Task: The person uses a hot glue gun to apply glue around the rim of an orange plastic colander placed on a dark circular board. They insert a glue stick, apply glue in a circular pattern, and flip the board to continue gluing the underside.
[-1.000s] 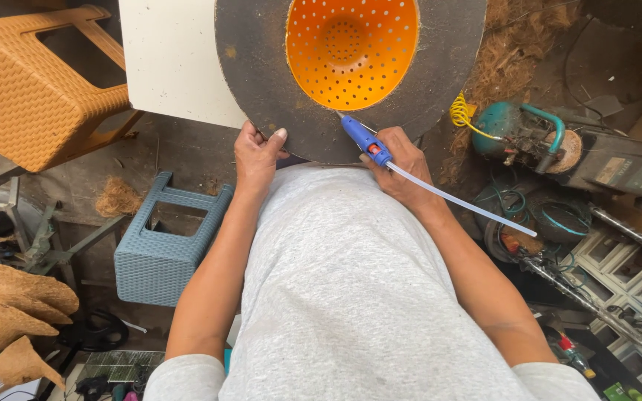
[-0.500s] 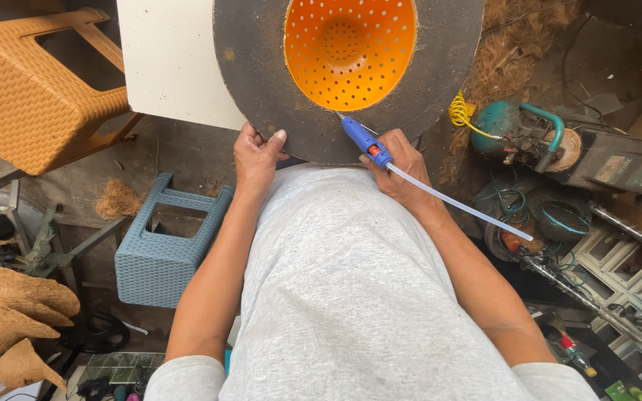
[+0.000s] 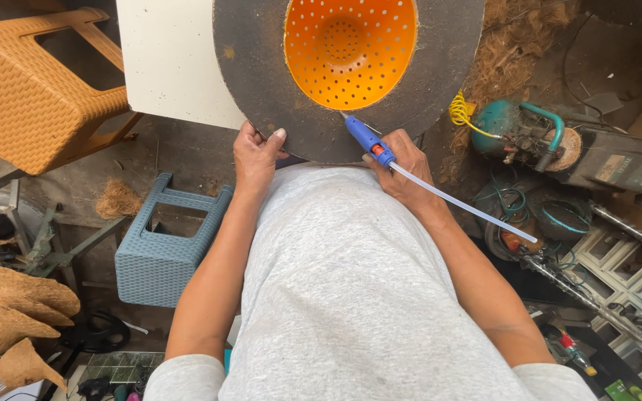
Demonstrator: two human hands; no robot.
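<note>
Little has shifted since the earlier frames: the blue glue gun (image 3: 366,138) is seen at much the same spot on the lower edge of the dark round disc (image 3: 261,82), its tip at most crept slightly along the seam, and both hands are kept where they were.

The fingers (image 3: 404,148) of the right hand (image 3: 404,165) are wrapped shut around the gun's body, with the nozzle pointed up and to the left, so that its tip is brought to the line where the orange perforated bowl (image 3: 351,48) meets the disc's inner rim. The gun is held slanted and low, apparently so that the tip can be laid against that joint. A long translucent glue stick (image 3: 462,208) is left trailing from the back of the gun, past the wrist and out to the right, well clear of the disc.

The fingers (image 3: 258,137) of the left hand (image 3: 255,157) are closed over the disc's lower left edge, thumb on the upper face, seemingly to steady it against the body. The seam being worked lies just beyond the right fingertips and between the two hands.

Further out, a white board (image 3: 165,59) is seen under the disc, a woven orange stool (image 3: 31,89) to the left, a grey-blue stool (image 3: 161,245) below it, and a teal machine (image 3: 529,134) with a yellow coiled hose (image 3: 461,111) to the right.
</note>
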